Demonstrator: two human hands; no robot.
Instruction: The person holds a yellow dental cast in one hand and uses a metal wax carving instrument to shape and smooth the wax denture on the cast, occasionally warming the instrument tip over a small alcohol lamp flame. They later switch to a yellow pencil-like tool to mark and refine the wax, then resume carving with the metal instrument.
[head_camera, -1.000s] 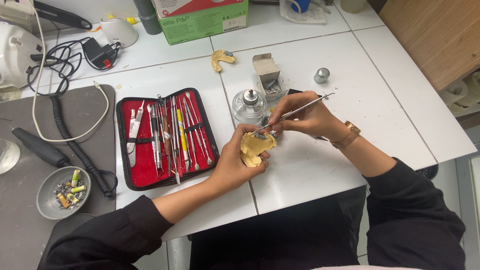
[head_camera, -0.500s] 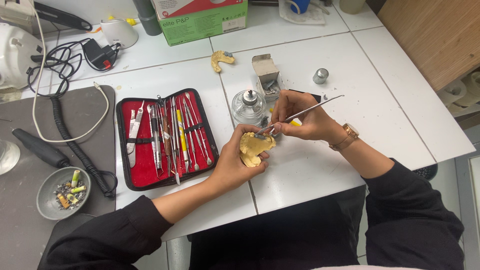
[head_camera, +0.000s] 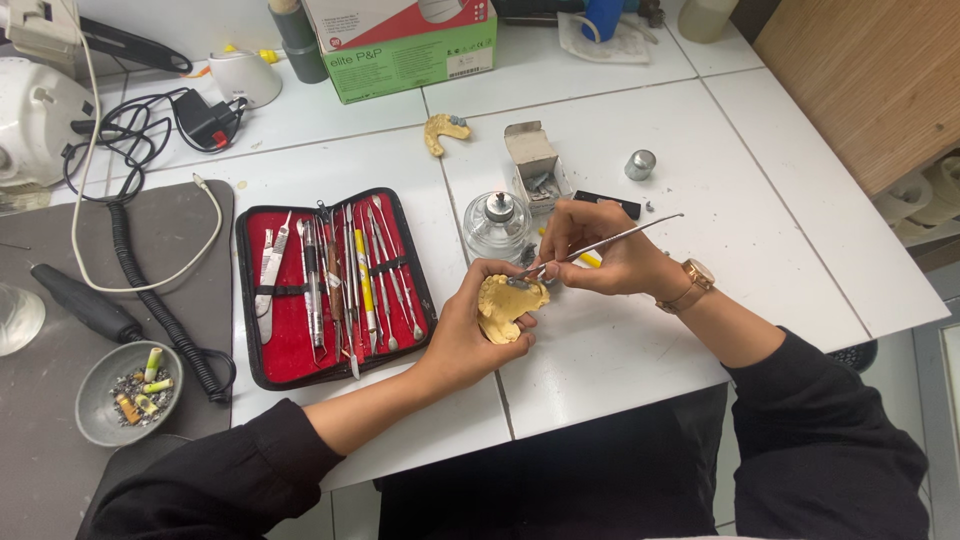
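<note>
Above the white table (head_camera: 640, 350), your left hand (head_camera: 465, 335) cups a yellow dental cast (head_camera: 508, 303), fingers curled around it; your right hand (head_camera: 600, 255) pinches a thin metal instrument (head_camera: 600, 243), tip touching the cast.

dental lab: instrument kit (head_camera: 335, 285), spirit lamp (head_camera: 497, 225), plaster cast (head_camera: 508, 305).
</note>
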